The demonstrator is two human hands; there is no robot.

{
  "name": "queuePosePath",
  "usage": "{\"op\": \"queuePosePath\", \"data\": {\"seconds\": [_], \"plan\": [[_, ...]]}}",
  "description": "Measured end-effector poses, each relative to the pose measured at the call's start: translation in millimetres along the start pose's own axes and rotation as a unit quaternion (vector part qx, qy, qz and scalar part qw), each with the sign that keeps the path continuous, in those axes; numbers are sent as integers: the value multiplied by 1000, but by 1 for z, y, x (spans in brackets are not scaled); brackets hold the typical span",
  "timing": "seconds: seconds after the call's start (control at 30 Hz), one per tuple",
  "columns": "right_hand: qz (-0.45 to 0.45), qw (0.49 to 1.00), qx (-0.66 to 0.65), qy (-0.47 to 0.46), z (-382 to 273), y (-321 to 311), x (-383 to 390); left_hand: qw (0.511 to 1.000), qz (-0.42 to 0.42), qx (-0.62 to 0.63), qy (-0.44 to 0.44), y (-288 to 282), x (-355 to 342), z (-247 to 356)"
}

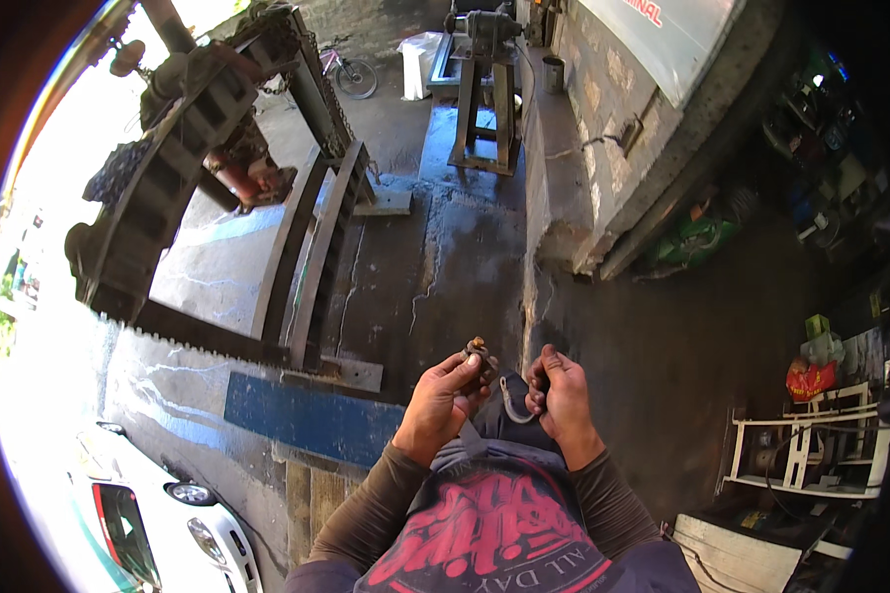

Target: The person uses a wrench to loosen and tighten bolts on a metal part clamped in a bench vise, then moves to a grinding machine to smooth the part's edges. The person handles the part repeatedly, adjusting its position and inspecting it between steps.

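My left hand point(440, 405), held out in front of my dark shirt, has its fingers closed on a small dark metal fitting point(477, 351) with a rusty yellowish top. Just to its right, my right hand point(564, 405) is closed round one end of a curved grey metal piece point(513, 406), which looks like a hook or shackle; its loop hangs between the two hands, and the part inside my fingers is hidden.
A large steel press frame point(316, 242) with chains stands left, beside a blue plank point(297, 415). A machine on a stand point(480, 40) is ahead near a concrete wall point(603, 128). A white car point(213, 544) is lower left; metal racks point(806, 474) are right.
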State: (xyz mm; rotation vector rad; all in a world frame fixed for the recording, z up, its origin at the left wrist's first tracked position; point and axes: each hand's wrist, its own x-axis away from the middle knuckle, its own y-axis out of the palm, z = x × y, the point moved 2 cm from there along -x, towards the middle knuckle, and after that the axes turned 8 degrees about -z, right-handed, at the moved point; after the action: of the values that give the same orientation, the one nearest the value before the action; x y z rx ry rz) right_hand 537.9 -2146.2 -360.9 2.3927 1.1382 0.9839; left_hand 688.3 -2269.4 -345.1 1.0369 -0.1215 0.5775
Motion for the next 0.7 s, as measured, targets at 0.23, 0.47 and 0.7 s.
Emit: {"op": "queuePosePath", "data": {"seconds": [0.23,0.47,0.7], "plan": [[-28,999,27,5,-55,26,-184,997,-53,47,26,-40,-168,81],[-32,999,2,12,-169,55,-393,997,-59,42,7,-34,-364,205],[-52,998,29,-9,-262,92,-597,999,10,17,49,-56,-496,326]]}}
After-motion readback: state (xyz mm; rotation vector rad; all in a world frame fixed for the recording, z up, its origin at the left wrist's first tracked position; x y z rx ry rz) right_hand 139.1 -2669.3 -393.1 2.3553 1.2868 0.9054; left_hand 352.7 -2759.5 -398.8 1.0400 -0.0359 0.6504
